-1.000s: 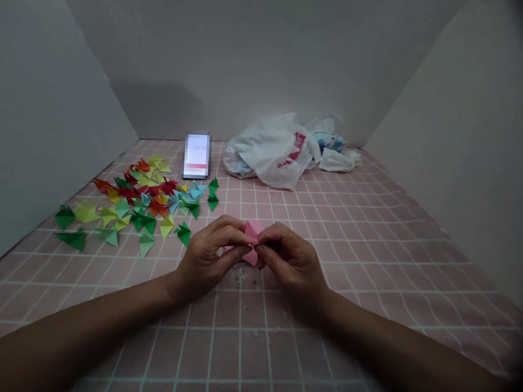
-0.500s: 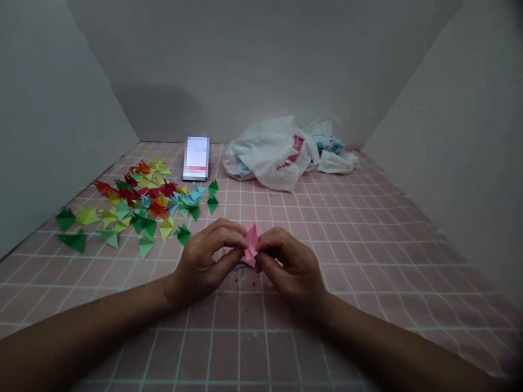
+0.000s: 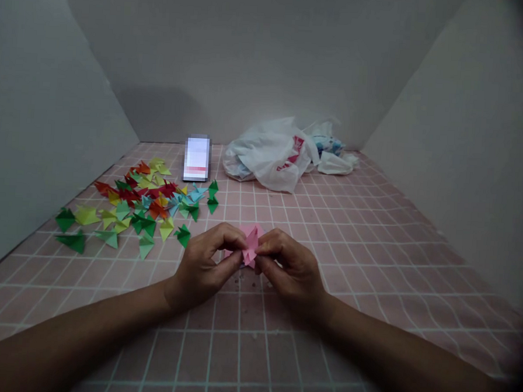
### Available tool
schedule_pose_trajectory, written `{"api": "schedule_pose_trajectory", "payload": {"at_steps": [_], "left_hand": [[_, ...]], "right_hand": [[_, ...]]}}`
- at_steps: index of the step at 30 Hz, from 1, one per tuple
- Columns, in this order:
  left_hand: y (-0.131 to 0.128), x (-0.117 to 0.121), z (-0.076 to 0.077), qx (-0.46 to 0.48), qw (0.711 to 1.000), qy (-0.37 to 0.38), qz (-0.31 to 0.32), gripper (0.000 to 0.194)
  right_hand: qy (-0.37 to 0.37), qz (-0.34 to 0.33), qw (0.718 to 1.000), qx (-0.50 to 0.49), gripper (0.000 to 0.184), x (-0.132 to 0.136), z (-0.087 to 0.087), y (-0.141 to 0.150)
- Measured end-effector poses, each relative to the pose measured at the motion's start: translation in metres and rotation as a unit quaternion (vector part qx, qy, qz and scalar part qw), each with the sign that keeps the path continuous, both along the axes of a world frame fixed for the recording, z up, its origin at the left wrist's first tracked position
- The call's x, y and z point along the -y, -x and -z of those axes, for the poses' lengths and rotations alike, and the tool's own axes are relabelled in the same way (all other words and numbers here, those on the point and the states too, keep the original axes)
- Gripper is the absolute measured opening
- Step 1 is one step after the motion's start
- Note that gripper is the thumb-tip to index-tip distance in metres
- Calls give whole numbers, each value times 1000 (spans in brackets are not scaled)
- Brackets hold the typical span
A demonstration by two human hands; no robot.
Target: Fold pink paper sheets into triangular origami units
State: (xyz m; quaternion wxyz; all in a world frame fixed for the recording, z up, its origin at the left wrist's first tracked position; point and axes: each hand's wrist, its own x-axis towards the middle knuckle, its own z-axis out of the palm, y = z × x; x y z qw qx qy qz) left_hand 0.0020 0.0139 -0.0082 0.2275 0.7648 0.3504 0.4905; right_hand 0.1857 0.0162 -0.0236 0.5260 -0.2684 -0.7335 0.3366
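Note:
A small folded piece of pink origami paper (image 3: 251, 243) is pinched between my two hands, low over the tabletop. My left hand (image 3: 212, 253) grips its left side between thumb and fingers. On the other side, the thumb and forefinger of my right hand (image 3: 287, 260) close on its right edge. More pink paper shows just behind and below the folded piece, partly covered by my fingers. Left of my hands lies a spread of folded paper cranes (image 3: 147, 222) in green, yellow, red, orange and light blue.
A lit phone (image 3: 197, 158) with a blurred screen stands behind the cranes. Crumpled white plastic bags (image 3: 268, 152) lie at the back wall. Pink checked cloth (image 3: 373, 237) covers the table, with small crumbs near my hands. Grey walls rise on three sides.
The pink paper has turned and opened between my fingers, so its pointed flaps now face me. Both hands stay in nearly the same place, their fingertips shifted slightly.

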Motion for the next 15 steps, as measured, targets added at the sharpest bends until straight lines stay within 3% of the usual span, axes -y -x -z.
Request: {"api": "schedule_pose_trajectory", "payload": {"at_steps": [10,15], "left_hand": [[-5,3,5,121,975,182,28,7],[-5,4,6,139,969,201,36,7]], "right_hand": [[29,-13,999,-23,17,-1,2,0],[69,-27,997,-38,18,0,3,1]]}}
